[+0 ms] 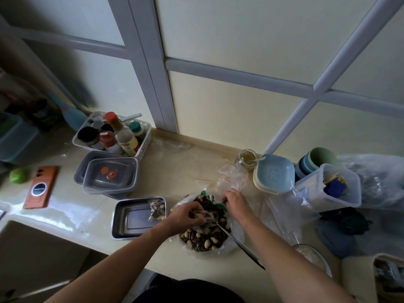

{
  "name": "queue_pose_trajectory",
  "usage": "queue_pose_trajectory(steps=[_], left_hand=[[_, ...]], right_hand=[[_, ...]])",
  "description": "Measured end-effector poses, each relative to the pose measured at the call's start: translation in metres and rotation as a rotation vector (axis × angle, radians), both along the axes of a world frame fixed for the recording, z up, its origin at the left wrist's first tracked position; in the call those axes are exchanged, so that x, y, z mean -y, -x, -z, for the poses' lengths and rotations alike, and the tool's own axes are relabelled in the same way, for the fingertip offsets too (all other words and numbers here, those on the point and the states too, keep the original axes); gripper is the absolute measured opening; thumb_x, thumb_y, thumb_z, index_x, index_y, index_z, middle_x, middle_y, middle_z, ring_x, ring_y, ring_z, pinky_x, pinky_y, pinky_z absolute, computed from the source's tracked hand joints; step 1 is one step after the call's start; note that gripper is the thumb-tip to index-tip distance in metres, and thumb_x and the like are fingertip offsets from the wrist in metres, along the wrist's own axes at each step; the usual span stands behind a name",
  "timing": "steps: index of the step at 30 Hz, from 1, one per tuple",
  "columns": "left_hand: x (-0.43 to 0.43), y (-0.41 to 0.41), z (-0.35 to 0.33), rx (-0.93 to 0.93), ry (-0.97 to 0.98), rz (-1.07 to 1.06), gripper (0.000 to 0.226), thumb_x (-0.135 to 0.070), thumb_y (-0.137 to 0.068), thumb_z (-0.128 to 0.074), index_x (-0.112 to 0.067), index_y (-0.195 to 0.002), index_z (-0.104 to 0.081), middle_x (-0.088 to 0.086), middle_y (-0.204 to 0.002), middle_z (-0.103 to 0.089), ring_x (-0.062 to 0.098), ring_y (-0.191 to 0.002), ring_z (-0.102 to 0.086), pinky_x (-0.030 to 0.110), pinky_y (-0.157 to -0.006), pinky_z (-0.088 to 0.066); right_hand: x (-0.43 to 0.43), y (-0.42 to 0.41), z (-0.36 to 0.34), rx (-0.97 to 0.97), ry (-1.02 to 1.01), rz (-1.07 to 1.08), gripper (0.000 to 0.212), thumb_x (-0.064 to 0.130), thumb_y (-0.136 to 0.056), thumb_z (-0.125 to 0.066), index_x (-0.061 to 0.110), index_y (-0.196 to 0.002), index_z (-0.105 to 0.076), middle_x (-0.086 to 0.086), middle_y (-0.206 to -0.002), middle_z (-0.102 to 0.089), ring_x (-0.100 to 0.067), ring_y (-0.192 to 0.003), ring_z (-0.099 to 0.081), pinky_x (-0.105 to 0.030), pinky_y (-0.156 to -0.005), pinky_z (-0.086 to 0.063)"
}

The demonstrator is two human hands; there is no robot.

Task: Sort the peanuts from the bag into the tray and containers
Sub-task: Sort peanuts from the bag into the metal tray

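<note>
An open plastic bag (235, 240) of peanuts and dark seeds (204, 238) lies on the counter in front of me. My left hand (185, 216) hovers over the pile, fingers curled round a small clear bag (207, 215). My right hand (235, 203) grips the big bag's far rim. A metal spoon (238, 242) lies in the pile, handle pointing toward me. Left of the bag sits a metal tray (124, 224) holding one small filled bag of nuts (157, 212). Stacked lidded plastic containers (109, 176) stand behind the tray.
A white basket of spice bottles (113, 136) stands at the back. An orange phone (41, 191) and a green ball lie left. Empty zip bags (229, 178), a glass jar (246, 160), blue dishes (274, 173) and a clear box (330, 189) crowd the right.
</note>
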State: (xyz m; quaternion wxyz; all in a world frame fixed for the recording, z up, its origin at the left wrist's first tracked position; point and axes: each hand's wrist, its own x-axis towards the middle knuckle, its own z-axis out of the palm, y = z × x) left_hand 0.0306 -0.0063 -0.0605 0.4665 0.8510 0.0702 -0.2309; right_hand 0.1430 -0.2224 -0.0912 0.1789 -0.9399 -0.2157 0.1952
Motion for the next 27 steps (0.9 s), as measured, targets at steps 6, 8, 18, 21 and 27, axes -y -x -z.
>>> queue_pose_trajectory(steps=[6, 8, 18, 21, 27], left_hand=[[0.001, 0.001, -0.004, 0.009, 0.014, -0.004, 0.016, -0.034, -0.082, -0.079, -0.036, -0.090, -0.065, -0.009, -0.092, -0.071, 0.010, -0.087, -0.068, 0.032, -0.079, -0.059], [0.003, 0.002, -0.007, 0.011, 0.020, 0.002, 0.016, -0.030, -0.085, -0.079, -0.032, -0.093, -0.066, -0.008, -0.094, -0.070, 0.011, -0.089, -0.067, 0.029, -0.078, -0.058], [0.001, 0.005, -0.008, 0.012, 0.023, -0.032, 0.016, -0.033, -0.083, -0.079, -0.035, -0.091, -0.066, -0.008, -0.096, -0.072, 0.013, -0.091, -0.069, 0.037, -0.081, -0.060], [0.002, 0.006, -0.008, 0.011, 0.027, -0.040, 0.016, -0.030, -0.084, -0.079, -0.030, -0.095, -0.067, -0.006, -0.096, -0.071, 0.012, -0.091, -0.068, 0.031, -0.080, -0.059], [0.001, 0.014, -0.014, 0.019, 0.014, -0.031, 0.019, -0.033, -0.084, -0.079, -0.026, -0.098, -0.068, -0.009, -0.095, -0.070, 0.012, -0.092, -0.067, 0.031, -0.082, -0.056]], right_hand=[[0.001, 0.001, -0.004, 0.008, 0.050, 0.013, 0.013, 0.002, -0.097, -0.056, 0.008, -0.101, -0.067, -0.008, -0.109, -0.064, -0.023, -0.095, -0.059, -0.032, -0.079, -0.050], [0.003, 0.004, -0.005, 0.024, 0.052, 0.005, 0.009, 0.005, -0.097, -0.057, 0.010, -0.101, -0.064, -0.006, -0.107, -0.064, -0.022, -0.093, -0.059, -0.030, -0.074, -0.048], [-0.004, 0.015, -0.037, 0.050, -0.340, 0.008, 0.010, 0.013, -0.089, -0.055, 0.017, -0.080, -0.057, 0.003, -0.081, -0.058, -0.015, -0.073, -0.055, -0.030, -0.062, -0.045], [-0.008, 0.016, -0.041, -0.070, -0.348, -0.091, 0.017, 0.024, -0.093, -0.053, 0.020, -0.078, -0.061, 0.004, -0.076, -0.064, -0.012, -0.072, -0.059, -0.033, -0.064, -0.049], [-0.021, 0.021, -0.038, 0.064, -0.135, -0.061, 0.032, 0.042, -0.094, -0.068, 0.022, -0.116, -0.054, 0.006, -0.114, -0.052, -0.014, -0.088, -0.060, -0.031, -0.072, -0.053]])
